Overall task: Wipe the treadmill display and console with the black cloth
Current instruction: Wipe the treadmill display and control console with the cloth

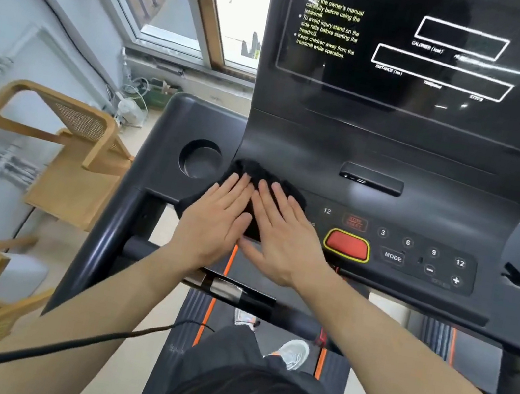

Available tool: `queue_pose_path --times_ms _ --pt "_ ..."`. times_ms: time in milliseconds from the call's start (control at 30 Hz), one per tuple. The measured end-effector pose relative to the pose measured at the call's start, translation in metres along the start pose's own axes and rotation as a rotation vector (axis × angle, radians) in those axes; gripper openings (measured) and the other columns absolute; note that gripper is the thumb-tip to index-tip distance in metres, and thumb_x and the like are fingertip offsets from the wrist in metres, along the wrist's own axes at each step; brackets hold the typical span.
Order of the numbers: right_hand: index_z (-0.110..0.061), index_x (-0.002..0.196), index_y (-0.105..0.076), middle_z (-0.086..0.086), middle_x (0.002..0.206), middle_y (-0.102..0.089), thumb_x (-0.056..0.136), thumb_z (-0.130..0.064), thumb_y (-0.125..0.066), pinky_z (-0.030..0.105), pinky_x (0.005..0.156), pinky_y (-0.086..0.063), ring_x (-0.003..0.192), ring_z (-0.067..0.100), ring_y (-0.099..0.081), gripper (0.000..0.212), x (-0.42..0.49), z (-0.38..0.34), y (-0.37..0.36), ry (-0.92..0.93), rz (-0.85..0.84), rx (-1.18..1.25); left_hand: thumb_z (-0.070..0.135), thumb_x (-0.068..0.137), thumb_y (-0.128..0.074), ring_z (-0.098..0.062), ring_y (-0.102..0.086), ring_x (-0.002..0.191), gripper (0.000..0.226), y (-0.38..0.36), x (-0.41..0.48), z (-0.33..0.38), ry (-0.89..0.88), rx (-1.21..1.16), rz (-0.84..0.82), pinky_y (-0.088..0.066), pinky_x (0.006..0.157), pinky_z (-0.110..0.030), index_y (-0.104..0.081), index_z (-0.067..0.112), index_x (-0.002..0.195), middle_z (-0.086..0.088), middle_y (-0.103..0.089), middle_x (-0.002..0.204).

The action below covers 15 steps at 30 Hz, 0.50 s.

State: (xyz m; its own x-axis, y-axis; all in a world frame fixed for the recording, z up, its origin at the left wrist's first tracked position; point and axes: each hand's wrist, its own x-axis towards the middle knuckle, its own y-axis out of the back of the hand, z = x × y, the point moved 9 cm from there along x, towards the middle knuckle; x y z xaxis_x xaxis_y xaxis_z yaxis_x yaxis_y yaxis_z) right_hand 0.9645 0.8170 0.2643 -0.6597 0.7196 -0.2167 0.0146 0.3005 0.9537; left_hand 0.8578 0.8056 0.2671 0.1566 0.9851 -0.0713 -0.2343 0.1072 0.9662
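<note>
The black cloth (pixel 256 170) lies bunched on the left part of the treadmill console (pixel 370 213), just right of a round cup holder. My left hand (pixel 216 220) and my right hand (pixel 279 235) press flat on the cloth side by side, fingers spread and pointing away from me. Most of the cloth is hidden under my palms. The dark display (pixel 443 55) rises above the console, showing yellow caution text and white outlined boxes. A red stop button (pixel 346 245) and number keys sit to the right of my hands.
A cup holder (pixel 201 158) sits left of the cloth. A small black tray slot (pixel 371 180) is at the console's middle. The handlebar (pixel 235 291) crosses under my wrists. A wooden chair (pixel 63 141) stands left of the treadmill, below a window. A black cable (pixel 51 347) runs under my left arm.
</note>
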Motion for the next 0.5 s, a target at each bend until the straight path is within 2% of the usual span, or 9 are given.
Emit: queue_pose_path --times_ms 100,233,367,500 --pt "-0.011 0.16 -0.006 0.009 0.169 0.002 0.096 -0.065 -0.025 0.045 0.126 -0.004 0.155 0.029 0.009 0.086 0.012 0.026 0.01 -0.099 -0.013 -0.04 0.049 0.102 -0.009 -0.022 -0.012 0.154 0.069 -0.005 0.028 0.011 0.093 0.03 -0.005 -0.015 0.124 -0.041 -0.026 0.012 0.156 -0.006 -0.02 0.165" --pt "-0.005 0.159 -0.017 0.018 0.167 -0.01 0.091 -0.063 -0.032 0.051 0.124 -0.016 0.154 0.039 -0.003 0.09 -0.033 0.064 0.007 -0.228 0.031 -0.077 0.052 0.101 -0.01 -0.021 -0.01 0.154 0.071 -0.017 0.042 0.074 -0.046 0.02 -0.025 -0.012 0.125 -0.041 -0.023 0.012 0.158 -0.006 -0.017 0.166" --pt "0.0 0.155 -0.028 0.02 0.165 -0.019 0.088 -0.061 -0.042 0.055 0.121 -0.022 0.153 0.041 -0.013 0.092 -0.056 0.045 -0.006 -0.1 0.05 -0.09 0.04 0.102 -0.03 -0.025 -0.027 0.15 0.061 -0.019 0.008 0.075 -0.198 -0.007 -0.03 -0.022 0.122 -0.042 -0.04 0.007 0.151 -0.01 -0.034 0.16" --pt "-0.003 0.157 -0.023 0.017 0.167 -0.013 0.089 -0.065 -0.041 0.052 0.124 -0.015 0.154 0.038 -0.008 0.095 -0.031 0.006 -0.009 0.086 0.04 -0.079 0.033 0.103 -0.03 -0.026 -0.029 0.149 0.056 -0.011 -0.013 0.029 -0.154 0.058 0.016 -0.027 0.119 -0.045 -0.042 0.003 0.148 -0.011 -0.038 0.157"
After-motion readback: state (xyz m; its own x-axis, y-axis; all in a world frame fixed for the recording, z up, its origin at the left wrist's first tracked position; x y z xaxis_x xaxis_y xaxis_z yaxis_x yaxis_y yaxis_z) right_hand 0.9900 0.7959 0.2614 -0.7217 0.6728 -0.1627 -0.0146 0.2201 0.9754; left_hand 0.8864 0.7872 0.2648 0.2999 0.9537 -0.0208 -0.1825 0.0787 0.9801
